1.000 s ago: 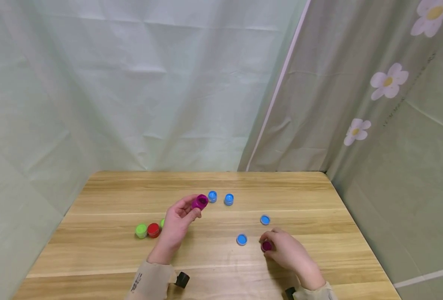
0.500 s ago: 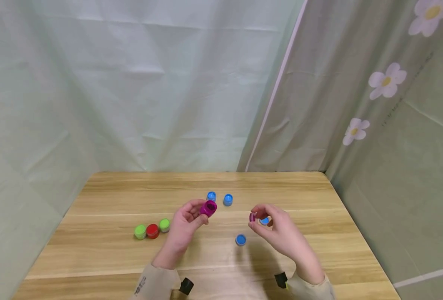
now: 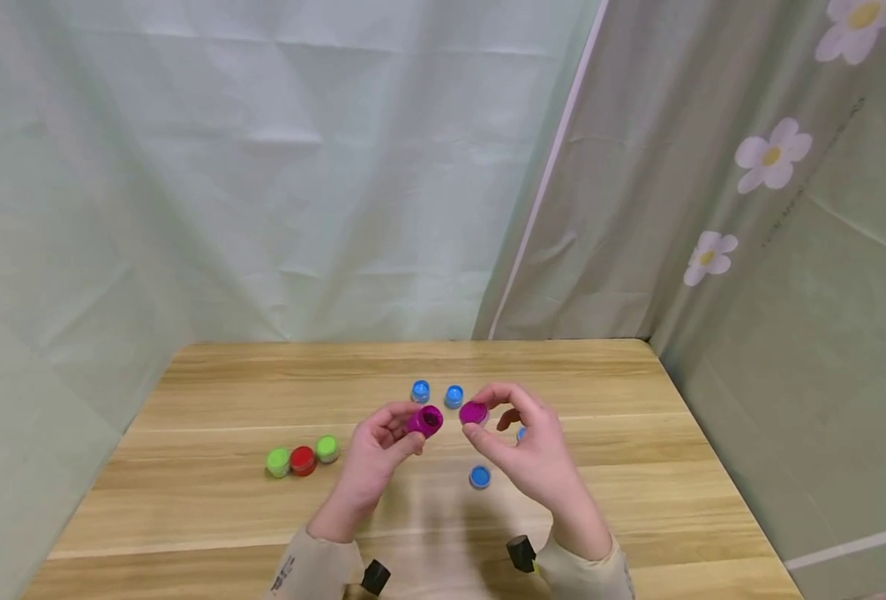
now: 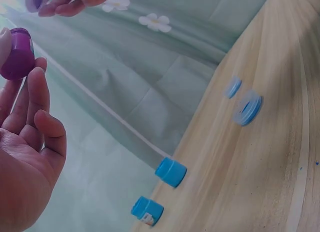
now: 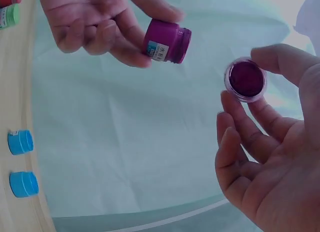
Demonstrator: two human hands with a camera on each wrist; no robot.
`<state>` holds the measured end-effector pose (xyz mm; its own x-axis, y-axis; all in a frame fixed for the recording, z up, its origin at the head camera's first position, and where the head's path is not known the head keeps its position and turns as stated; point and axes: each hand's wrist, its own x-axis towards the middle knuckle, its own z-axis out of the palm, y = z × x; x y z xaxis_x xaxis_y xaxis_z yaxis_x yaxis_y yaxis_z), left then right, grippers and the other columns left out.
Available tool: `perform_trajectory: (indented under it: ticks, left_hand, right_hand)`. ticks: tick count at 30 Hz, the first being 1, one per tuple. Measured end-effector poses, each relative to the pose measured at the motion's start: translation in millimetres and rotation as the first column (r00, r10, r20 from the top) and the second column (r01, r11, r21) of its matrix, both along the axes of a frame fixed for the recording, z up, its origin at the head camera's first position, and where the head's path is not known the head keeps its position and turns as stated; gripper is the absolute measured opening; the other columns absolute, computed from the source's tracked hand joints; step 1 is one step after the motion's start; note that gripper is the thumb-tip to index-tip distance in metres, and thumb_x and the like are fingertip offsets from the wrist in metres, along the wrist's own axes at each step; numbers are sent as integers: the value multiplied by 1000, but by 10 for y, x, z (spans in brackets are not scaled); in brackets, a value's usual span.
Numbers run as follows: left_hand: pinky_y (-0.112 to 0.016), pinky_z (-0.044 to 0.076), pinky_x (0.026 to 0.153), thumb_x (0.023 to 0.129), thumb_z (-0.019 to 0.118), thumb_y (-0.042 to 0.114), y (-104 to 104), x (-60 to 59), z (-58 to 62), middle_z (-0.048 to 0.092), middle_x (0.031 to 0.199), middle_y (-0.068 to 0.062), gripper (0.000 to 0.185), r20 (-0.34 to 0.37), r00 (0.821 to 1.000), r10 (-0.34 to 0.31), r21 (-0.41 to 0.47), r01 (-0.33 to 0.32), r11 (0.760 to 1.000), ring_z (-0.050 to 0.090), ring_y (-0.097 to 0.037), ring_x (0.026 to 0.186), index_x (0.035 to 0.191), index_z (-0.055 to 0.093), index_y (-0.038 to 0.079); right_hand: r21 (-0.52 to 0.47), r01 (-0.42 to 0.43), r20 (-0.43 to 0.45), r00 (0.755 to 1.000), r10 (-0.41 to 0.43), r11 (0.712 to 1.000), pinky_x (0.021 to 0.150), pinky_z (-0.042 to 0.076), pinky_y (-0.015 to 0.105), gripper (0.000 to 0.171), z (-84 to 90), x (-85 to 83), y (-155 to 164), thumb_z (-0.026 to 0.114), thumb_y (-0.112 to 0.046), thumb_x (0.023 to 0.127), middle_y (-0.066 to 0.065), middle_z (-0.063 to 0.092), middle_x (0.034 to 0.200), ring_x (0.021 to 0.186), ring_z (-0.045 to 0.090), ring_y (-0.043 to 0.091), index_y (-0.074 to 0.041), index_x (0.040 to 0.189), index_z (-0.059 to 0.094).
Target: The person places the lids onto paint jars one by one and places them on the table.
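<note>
Since half a second ago, our right hand (image 3: 528,458) has swung leftward across the head view, and the round purple plastic lid (image 3: 474,413) it carries has turned from nearly edge-on to show a face. Our left hand (image 3: 371,462) has shifted only slightly to the right, along with the small purple plastic jar (image 3: 423,422). Jar and lid sit near each other but apart in the lower middle of the head view, both above the pale wooden table (image 3: 660,508).

Our left thumb and fingers are clamped on the jar's body, leaving its dark mouth bare; our right thumb and fingertips pinch the lid by its rim. In the right wrist view the jar lies tilted, its mouth turned toward the lid.

For a clean fit, we judge it best to stand the jar more upright, check that the lid's hollow side faces the mouth, and line up the rims before any twist. Gripping low on the jar and only at the lid's edge should keep our fingertips out of the joint. We also want to mind the round blue lid (image 3: 480,477) at lower centre-right and the two small blue jars (image 3: 421,392) (image 3: 453,397) just behind.
</note>
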<state>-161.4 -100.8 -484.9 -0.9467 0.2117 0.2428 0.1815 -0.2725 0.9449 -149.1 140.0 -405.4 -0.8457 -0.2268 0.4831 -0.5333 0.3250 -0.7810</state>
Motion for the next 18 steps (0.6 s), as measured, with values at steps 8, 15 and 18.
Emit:
perform_trajectory:
  ticks: [8,15,18]
  left_hand:
    - [-26,58,81,99,74,2,10,40,53,77,114,1,29,22,1000,4,-15,-3,1000,68,-13,98,126,70,12]
    - [-25,57,79,100,72,-1,23,46,66,76,111,1,29,25,1000,11,-9,-11,1000,67,-13,95,127,68,4]
    - [-25,57,79,100,71,-2,24,51,76,76,111,0,28,20,1000,12,-16,-11,1000,66,-13,95,127,67,1]
  right_hand:
    - [38,-48,-15,999,49,998,78,56,33,35,-15,6,-28,75,-12,102,-7,71,114,105,63,17,-19,136,72]
    - [47,-79,0,997,79,996,78,53,31,32,-45,14,-64,74,-13,102,-6,67,121,109,60,18,-20,134,71]
    - [39,-57,10,998,56,998,76,49,32,34,-38,20,-73,76,-13,101,-5,64,119,107,58,18,-21,134,71]
